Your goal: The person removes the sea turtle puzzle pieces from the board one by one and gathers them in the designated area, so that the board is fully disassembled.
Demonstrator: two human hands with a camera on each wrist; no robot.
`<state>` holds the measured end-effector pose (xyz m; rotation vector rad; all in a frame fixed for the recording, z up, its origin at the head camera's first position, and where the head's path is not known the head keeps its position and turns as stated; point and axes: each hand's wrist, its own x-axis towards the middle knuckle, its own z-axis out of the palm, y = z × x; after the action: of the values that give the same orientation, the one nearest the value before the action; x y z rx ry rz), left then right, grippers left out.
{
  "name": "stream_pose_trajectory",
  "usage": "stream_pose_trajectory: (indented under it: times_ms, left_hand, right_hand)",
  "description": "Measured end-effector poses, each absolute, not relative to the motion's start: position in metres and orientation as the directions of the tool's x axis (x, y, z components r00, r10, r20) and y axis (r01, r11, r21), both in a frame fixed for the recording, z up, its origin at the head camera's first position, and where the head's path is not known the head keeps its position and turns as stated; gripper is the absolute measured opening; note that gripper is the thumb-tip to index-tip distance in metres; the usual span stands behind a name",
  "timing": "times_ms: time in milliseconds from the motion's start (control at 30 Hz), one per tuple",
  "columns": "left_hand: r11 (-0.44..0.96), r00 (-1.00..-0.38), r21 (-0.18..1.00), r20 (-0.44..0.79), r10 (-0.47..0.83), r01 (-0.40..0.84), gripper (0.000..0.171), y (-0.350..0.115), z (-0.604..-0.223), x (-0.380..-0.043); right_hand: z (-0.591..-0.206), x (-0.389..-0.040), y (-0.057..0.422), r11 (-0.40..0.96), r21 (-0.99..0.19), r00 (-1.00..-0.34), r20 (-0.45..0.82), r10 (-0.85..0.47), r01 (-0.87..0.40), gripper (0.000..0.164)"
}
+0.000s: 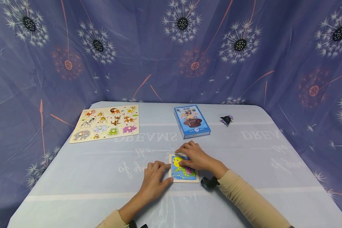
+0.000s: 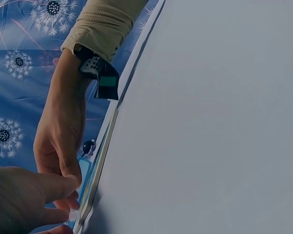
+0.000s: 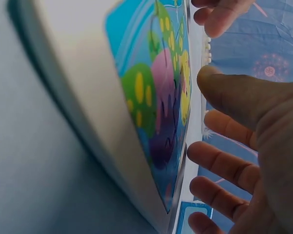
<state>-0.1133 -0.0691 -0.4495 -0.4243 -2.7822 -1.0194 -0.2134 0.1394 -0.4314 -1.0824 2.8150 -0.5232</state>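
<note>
A small square jigsaw puzzle point(image 1: 179, 175) in a pale wooden frame lies on the table, its picture a yellow, green and purple cartoon creature on blue. My left hand point(image 1: 153, 180) is at its left side, index finger and thumb touching the frame's edge. Over the upper right part reaches my right hand point(image 1: 198, 159), fingers spread along the top edge and thumb above the picture, hiding part of it. The right wrist view shows the puzzle point(image 3: 158, 92) close up beside the loosely bent fingers. Only the thin edge of the frame point(image 2: 101, 158) shows in the left wrist view.
Behind to the left lies a wooden animal peg board point(image 1: 106, 123). A blue box point(image 1: 192, 122) with a hat picture lies beyond the right hand. Further right sits a small black and purple object point(image 1: 226, 119). A patterned curtain point(image 1: 148, 47) hangs behind the table.
</note>
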Motion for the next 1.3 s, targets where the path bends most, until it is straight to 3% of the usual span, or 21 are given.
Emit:
stream_pose_trajectory:
  times_ms: [667, 1300]
  left_hand:
    - [0.721, -0.933, 0.596, 0.280, 0.225, 0.352, 0.040, -0.061, -0.453, -0.113]
    - [0.740, -0.925, 0.564, 0.305, 0.225, 0.366, 0.037, -0.059, -0.457, -0.115]
  right_hand:
    - [-0.429, -0.221, 0.131, 0.630, -0.331, -0.676, 0.034, -0.736, -0.702, 0.034]
    - [-0.425, -0.230, 0.125, 0.632, -0.296, -0.653, -0.034, -0.756, -0.717, 0.026]
